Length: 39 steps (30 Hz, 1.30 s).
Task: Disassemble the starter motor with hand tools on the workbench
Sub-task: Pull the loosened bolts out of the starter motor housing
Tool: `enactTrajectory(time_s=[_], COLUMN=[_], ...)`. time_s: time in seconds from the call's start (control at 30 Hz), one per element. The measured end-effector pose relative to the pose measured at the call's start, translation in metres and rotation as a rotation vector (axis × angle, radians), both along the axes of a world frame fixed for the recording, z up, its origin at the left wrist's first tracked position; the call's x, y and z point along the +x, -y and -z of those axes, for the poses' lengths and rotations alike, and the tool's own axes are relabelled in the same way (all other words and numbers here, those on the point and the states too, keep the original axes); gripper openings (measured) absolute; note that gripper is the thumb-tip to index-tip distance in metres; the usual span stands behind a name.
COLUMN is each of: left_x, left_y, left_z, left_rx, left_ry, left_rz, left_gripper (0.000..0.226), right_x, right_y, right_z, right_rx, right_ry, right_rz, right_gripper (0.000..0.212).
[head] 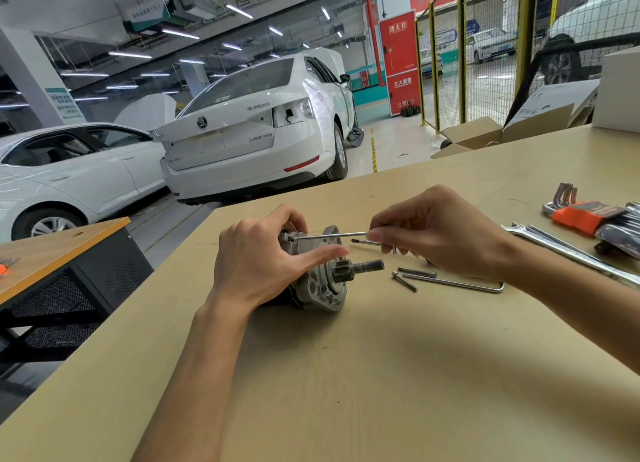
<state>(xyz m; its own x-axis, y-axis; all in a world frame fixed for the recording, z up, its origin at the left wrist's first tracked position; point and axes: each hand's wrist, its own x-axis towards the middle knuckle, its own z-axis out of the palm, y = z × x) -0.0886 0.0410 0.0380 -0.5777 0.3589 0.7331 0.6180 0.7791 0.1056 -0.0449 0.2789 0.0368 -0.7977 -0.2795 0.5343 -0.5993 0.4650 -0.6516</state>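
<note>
Workbench (346, 375) bears the starter motor (322, 281), left hand (256, 264) gripping it, right hand (433, 233) fingers pinching a long bolt (329, 235).

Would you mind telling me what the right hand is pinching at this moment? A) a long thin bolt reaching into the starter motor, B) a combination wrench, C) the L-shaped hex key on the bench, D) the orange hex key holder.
A: the right hand pinches the end of the long thin bolt, whose other end sits in the starter motor.

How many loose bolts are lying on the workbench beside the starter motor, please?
2: one bolt beside the pinion, another bolt just behind it by the hex key. The right hand may hide more.
</note>
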Motion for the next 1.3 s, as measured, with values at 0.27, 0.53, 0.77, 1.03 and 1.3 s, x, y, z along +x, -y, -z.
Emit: enactTrajectory(time_s=[0.27, 0.53, 0.77, 1.03, 1.3], left_x=[0.001, 0.001, 0.002, 0.003, 0.004], left_y=[-0.001, -0.006, -0.006, -0.005, -0.005], left_z=[-0.001, -0.006, -0.011, -0.008, -0.009], left_rx=[-0.021, -0.098, -0.202, -0.182, -0.186], left_ry=[-0.014, -0.031, -0.003, -0.011, -0.028], left_rz=[0.014, -0.009, 0.032, 0.023, 0.039], left_gripper=[0.058, 0.062, 0.066, 0.062, 0.063], right_x=[0.007, 0.006, 0.002, -0.002, 0.001], right_y=[0.002, 0.005, 0.011, 0.01, -0.004], right_z=[-0.005, -0.003, 0.002, -0.007, -0.017], right_rx=[0.063, 0.174, 0.097, -0.614, -0.726], right_ry=[-0.225, -0.632, -0.581, 0.68, 1.271], right_rz=[0.056, 0.162, 0.176, -0.008, -0.367], right_gripper=[0.009, 0.01, 0.012, 0.038, 0.054])
